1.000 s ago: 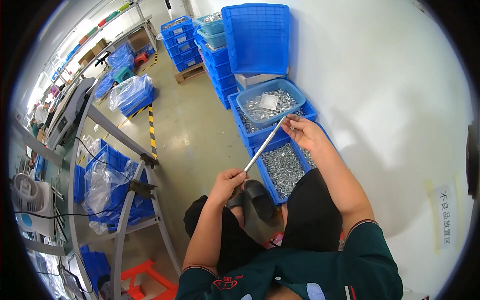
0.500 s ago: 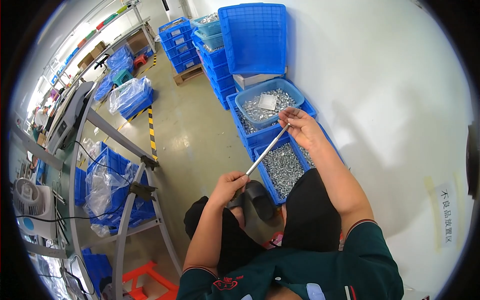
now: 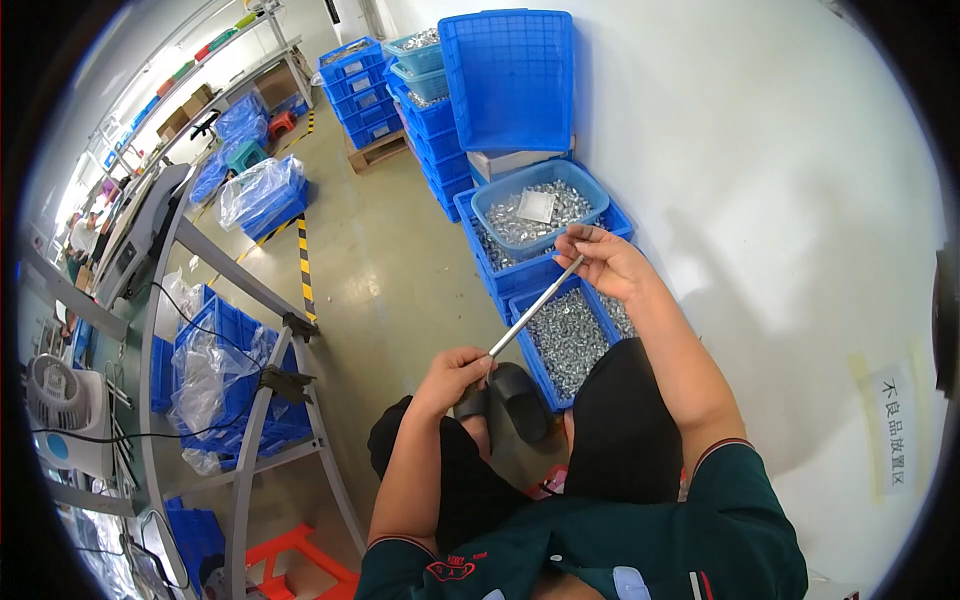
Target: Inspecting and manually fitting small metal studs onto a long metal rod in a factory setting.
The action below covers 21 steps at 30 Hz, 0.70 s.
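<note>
A slim silver metal rod (image 3: 537,306) slants between my hands above the floor and the parts bins. My left hand (image 3: 455,378) is closed round its lower, nearer end. At the far upper end, my right hand (image 3: 608,262) pinches the tip between thumb and fingers; whether a small part sits there is too small to tell. Under the rod and right forearm, a blue bin (image 3: 527,352) is full of small silver metal parts (image 3: 568,345). Beyond my right hand, a light-blue basket (image 3: 482,218) holds more such parts and a small whitish tray (image 3: 536,206).
Stacked blue crates (image 3: 440,150) and an upright blue crate (image 3: 508,80) stand along the wall. At left are a grey-framed workbench (image 3: 240,275), a small fan (image 3: 60,395), bagged blue crates (image 3: 215,360) and an orange-red stool (image 3: 295,555).
My right hand has shifted slightly nearer, and its fingers have changed position at the rod's tip. My left hand stays almost in place on the rod.
</note>
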Available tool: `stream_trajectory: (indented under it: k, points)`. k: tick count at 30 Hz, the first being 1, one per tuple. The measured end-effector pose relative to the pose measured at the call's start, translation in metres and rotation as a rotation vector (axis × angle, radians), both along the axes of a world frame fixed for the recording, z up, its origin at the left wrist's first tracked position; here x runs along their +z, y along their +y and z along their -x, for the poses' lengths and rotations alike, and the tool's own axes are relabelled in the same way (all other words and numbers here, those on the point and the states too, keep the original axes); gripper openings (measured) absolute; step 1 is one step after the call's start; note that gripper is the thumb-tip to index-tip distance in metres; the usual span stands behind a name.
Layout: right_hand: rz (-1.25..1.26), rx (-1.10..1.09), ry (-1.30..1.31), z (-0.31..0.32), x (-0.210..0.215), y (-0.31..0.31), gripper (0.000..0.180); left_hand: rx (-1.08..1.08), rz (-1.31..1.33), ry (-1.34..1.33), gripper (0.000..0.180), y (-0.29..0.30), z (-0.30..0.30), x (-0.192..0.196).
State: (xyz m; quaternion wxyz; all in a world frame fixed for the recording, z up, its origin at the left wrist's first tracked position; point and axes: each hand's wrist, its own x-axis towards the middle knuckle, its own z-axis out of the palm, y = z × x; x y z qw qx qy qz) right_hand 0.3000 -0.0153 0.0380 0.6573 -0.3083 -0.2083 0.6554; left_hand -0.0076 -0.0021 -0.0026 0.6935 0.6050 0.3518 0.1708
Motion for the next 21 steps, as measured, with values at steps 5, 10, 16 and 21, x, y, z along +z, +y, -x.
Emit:
stream_trajectory:
  k: [5, 10, 16, 21]
  points:
    - [0.003, -0.043, -0.221, 0.0089, 0.0041, 0.0006, 0.020, 0.017, -0.015, -0.018, 0.018, -0.0020, -0.0003, -0.0021]
    - [-0.045, 0.031, -0.185, 0.0009, -0.0033, 0.0028, 0.018, 0.002, -0.036, 0.015, 0.020, 0.0015, 0.0017, -0.0065]
    - [0.027, 0.007, 0.060, 0.0084, -0.0025, 0.0050, 0.017, 0.032, -0.020, 0.016, 0.021, 0.0008, 0.0001, -0.0035]
    - [0.115, -0.015, 0.236, 0.0090, 0.0016, 0.0042, 0.019, 0.034, -0.021, 0.009, 0.020, 0.0003, -0.0011, -0.0004]
